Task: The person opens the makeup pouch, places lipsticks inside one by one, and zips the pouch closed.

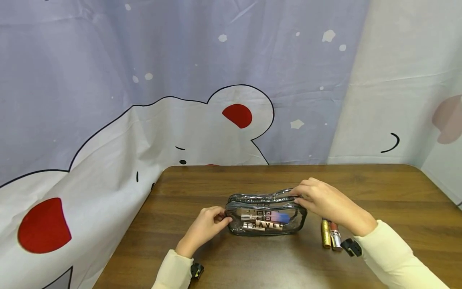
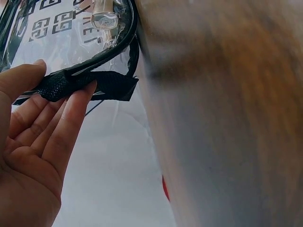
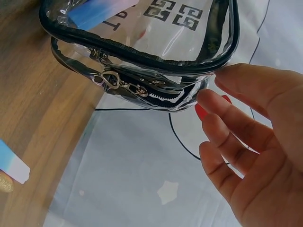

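Note:
A clear pouch (image 1: 296, 218) with black trim and "TRAVEL" lettering stands upright on the table. Inside lie a silver tube with a blue-pink end (image 1: 280, 217) and smaller pale, silver-capped tubes (image 1: 254, 227). At the pouch's left end, my left hand (image 1: 206, 221) pinches a black fabric tab (image 2: 111, 86) between thumb and fingers. My right hand (image 1: 323, 200) pinches the upper right corner with thumb and index finger, the other fingers loosely curled. Close to that corner, the right wrist view shows the zipper (image 3: 163, 97) and its metal pulls (image 3: 111, 80).
A gold lipstick tube (image 1: 326, 234) and a silver one with a dark red end (image 1: 335, 237) lie side by side right of the pouch, below the right forearm. Behind the wooden table (image 1: 202, 180) hangs a printed curtain (image 1: 173, 52).

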The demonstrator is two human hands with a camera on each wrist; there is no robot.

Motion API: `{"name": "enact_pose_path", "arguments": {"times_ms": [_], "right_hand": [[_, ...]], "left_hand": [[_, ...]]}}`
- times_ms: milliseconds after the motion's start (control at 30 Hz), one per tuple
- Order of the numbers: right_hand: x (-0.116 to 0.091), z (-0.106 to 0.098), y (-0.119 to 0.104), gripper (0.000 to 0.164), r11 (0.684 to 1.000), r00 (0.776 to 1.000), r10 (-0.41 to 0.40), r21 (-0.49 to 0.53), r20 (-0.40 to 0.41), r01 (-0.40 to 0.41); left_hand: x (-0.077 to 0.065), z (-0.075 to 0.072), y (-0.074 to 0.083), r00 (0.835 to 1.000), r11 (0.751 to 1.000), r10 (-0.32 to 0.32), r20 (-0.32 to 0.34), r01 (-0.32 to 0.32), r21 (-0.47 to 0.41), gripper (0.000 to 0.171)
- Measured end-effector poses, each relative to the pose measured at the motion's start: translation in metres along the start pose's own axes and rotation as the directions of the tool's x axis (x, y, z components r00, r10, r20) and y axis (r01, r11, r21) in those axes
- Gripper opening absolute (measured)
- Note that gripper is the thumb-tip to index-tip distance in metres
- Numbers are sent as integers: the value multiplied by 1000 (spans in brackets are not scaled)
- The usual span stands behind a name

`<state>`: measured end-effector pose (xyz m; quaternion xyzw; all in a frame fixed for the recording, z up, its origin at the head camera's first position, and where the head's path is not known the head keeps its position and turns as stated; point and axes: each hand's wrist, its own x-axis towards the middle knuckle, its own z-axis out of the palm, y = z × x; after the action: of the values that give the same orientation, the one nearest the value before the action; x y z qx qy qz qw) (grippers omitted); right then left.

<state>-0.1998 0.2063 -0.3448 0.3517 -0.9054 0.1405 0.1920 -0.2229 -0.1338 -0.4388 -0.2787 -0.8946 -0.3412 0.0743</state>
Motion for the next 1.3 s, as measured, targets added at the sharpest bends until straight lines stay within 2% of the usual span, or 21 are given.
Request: {"name": "enact_pose_path", "arguments": {"times_ms": [367,733,900,1133,1300], "right_hand": [[-3,-3,2,16,999,998,50,7,-32,-50],[-9,-7,0,18,988,987,153,-5,-37,-154],[-15,-6,1,19,983,982,185,2,-36,-185],[-26,-3,3,19,979,976,201,-6,-80,-202],[-35,-3,3,22,966,964,260,3,-54,-260]], "left_hand": [[0,0,-1,1000,1000,-7,3,7,-1,13],[0,1,-2,1000,1000,8,-6,-8,1,13],[0,2,-2,1000,1000,16,-16,-16,1,12],[0,0,-1,1000,1000,3,-5,-3,-4,11],[0,0,0,1000,1000,1,-5,-1,-1,11]]}}
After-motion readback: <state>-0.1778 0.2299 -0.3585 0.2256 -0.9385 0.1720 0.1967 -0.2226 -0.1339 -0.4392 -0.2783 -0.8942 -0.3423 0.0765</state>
